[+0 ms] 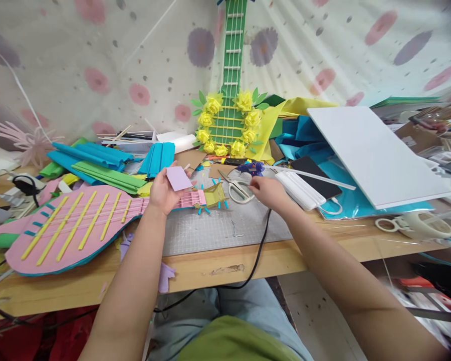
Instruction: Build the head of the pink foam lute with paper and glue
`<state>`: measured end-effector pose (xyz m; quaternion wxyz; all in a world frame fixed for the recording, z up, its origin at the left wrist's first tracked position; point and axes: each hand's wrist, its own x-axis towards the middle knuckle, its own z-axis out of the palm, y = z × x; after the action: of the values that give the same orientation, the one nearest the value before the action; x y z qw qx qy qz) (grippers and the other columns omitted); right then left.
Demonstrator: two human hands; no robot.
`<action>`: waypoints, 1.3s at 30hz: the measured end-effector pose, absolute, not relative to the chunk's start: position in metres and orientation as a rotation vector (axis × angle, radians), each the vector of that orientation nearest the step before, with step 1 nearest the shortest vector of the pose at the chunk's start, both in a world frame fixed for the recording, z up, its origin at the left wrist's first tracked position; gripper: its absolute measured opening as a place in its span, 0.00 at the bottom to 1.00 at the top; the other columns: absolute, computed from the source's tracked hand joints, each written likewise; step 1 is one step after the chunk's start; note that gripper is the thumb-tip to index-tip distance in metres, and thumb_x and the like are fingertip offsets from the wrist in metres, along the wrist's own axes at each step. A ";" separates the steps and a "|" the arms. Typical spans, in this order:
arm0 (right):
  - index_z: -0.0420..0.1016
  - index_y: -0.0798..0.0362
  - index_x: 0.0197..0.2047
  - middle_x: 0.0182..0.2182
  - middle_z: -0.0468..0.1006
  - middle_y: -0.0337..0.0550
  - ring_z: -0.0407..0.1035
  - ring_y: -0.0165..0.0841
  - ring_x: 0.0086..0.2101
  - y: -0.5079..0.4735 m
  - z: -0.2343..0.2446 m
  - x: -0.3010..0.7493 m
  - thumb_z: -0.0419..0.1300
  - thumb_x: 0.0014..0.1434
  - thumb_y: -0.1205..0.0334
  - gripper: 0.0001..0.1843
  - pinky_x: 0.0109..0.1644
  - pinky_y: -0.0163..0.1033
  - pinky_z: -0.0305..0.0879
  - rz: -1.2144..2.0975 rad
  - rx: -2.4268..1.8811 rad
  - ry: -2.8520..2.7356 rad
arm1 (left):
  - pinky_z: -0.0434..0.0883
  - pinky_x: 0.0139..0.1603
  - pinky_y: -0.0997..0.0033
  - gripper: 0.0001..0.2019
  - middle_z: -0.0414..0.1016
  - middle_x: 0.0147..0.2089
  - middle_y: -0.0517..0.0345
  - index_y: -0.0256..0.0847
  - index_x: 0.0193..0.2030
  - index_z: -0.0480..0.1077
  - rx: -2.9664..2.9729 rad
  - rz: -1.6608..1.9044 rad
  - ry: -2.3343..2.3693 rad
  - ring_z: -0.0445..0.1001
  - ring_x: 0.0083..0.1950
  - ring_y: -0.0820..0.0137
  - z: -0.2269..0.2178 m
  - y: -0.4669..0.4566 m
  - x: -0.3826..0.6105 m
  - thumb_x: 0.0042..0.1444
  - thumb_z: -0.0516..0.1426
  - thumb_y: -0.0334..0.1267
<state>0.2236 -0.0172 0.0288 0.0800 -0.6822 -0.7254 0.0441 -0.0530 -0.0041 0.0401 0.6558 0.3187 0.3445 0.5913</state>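
My left hand (164,192) holds a small lilac paper square (178,179) above the neck of a pink paper lute-shaped instrument (78,225). That instrument lies on its back edge of blue, with yellow strips across its body and an olive head (213,196) with blue pegs. At the white-handled scissors (241,192), my right hand (267,193) has its fingers curled against the handle. The scissors' blades point away to the left. Just behind them lies a dark blue glue gun (251,169).
A grey cutting mat (225,233) covers part of the wooden table (225,265). A green paper guitar (227,120) with yellow flowers stands at the back. Folded crepe paper (92,158) lies left; white masks (298,189) and a white board (372,155) lie right. A black cable (261,250) crosses the front edge.
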 end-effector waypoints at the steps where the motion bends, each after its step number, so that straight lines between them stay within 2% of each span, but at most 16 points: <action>1: 0.73 0.51 0.37 0.33 0.78 0.46 0.70 0.38 0.34 -0.020 0.029 0.234 0.50 0.57 0.59 0.12 0.32 0.38 0.57 0.183 -2.077 -2.118 | 0.71 0.48 0.52 0.18 0.74 0.42 0.53 0.41 0.50 0.65 0.755 1.324 0.767 0.74 0.46 0.64 0.041 -0.005 -0.053 0.58 0.48 0.49; 4: 0.73 0.51 0.33 0.32 0.78 0.46 0.70 0.39 0.33 -0.025 0.028 0.262 0.52 0.56 0.58 0.10 0.31 0.38 0.57 0.285 -2.158 -2.029 | 0.71 0.48 0.55 0.20 0.72 0.47 0.52 0.43 0.52 0.65 0.894 1.296 0.788 0.73 0.48 0.63 0.039 -0.008 -0.051 0.54 0.56 0.46; 7: 0.72 0.52 0.32 0.32 0.77 0.47 0.70 0.41 0.34 -0.023 0.029 0.277 0.56 0.53 0.51 0.13 0.33 0.40 0.59 0.335 -2.259 -1.942 | 0.70 0.49 0.60 0.29 0.70 0.51 0.52 0.47 0.56 0.63 1.139 1.316 0.907 0.72 0.50 0.64 0.035 -0.006 -0.043 0.45 0.63 0.41; 10: 0.71 0.55 0.42 0.38 0.76 0.52 0.69 0.43 0.40 -0.013 0.030 0.280 0.60 0.49 0.46 0.23 0.39 0.42 0.61 0.307 -2.219 -1.865 | 0.68 0.51 0.61 0.36 0.69 0.51 0.50 0.45 0.58 0.62 1.480 1.200 1.035 0.70 0.49 0.64 0.032 0.000 -0.031 0.38 0.66 0.38; 12: 0.68 0.57 0.48 0.43 0.74 0.55 0.68 0.43 0.43 -0.004 0.027 0.277 0.61 0.47 0.47 0.29 0.43 0.43 0.62 0.341 -2.149 -1.839 | 0.66 0.53 0.59 0.39 0.68 0.52 0.48 0.44 0.58 0.63 1.702 1.061 1.081 0.70 0.50 0.62 0.032 0.002 -0.021 0.35 0.67 0.38; 14: 0.67 0.59 0.51 0.46 0.73 0.56 0.68 0.43 0.45 0.004 0.020 0.274 0.62 0.48 0.48 0.31 0.47 0.43 0.62 0.418 -2.087 -1.813 | 0.64 0.55 0.57 0.40 0.68 0.53 0.48 0.45 0.58 0.63 1.893 0.953 1.088 0.68 0.52 0.59 0.034 0.004 -0.011 0.34 0.68 0.38; 18: 0.66 0.60 0.52 0.47 0.72 0.55 0.68 0.40 0.46 0.014 0.002 0.268 0.62 0.48 0.50 0.31 0.49 0.42 0.63 0.495 -1.972 -1.719 | 0.63 0.55 0.57 0.42 0.67 0.56 0.46 0.45 0.60 0.60 2.147 0.758 1.099 0.66 0.55 0.56 0.035 0.003 0.002 0.34 0.68 0.38; 23: 0.68 0.57 0.48 0.44 0.73 0.52 0.69 0.39 0.43 0.015 -0.008 0.265 0.64 0.46 0.51 0.28 0.48 0.42 0.64 0.496 -1.879 -1.720 | 0.62 0.56 0.58 0.44 0.64 0.59 0.46 0.44 0.63 0.54 2.318 0.508 1.211 0.63 0.59 0.57 0.034 0.002 0.005 0.37 0.67 0.39; 31: 0.69 0.56 0.46 0.42 0.74 0.52 0.69 0.41 0.42 0.014 -0.007 0.265 0.63 0.47 0.49 0.26 0.45 0.44 0.64 0.426 -1.901 -1.778 | 0.62 0.56 0.59 0.45 0.64 0.58 0.45 0.42 0.63 0.54 2.335 0.530 1.306 0.65 0.57 0.58 0.030 0.004 0.000 0.37 0.67 0.38; 39: 0.68 0.57 0.47 0.42 0.74 0.53 0.68 0.42 0.41 0.013 -0.005 0.260 0.61 0.49 0.48 0.26 0.43 0.42 0.63 0.416 -1.933 -1.795 | 0.62 0.55 0.56 0.50 0.67 0.54 0.43 0.39 0.64 0.52 2.221 0.533 1.322 0.66 0.55 0.55 0.027 0.004 0.000 0.33 0.69 0.43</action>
<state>0.2602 0.0129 -0.0051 0.2331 -0.7039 -0.6536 0.1515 0.0000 0.0036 0.0271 0.2487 0.8152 0.4851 0.1956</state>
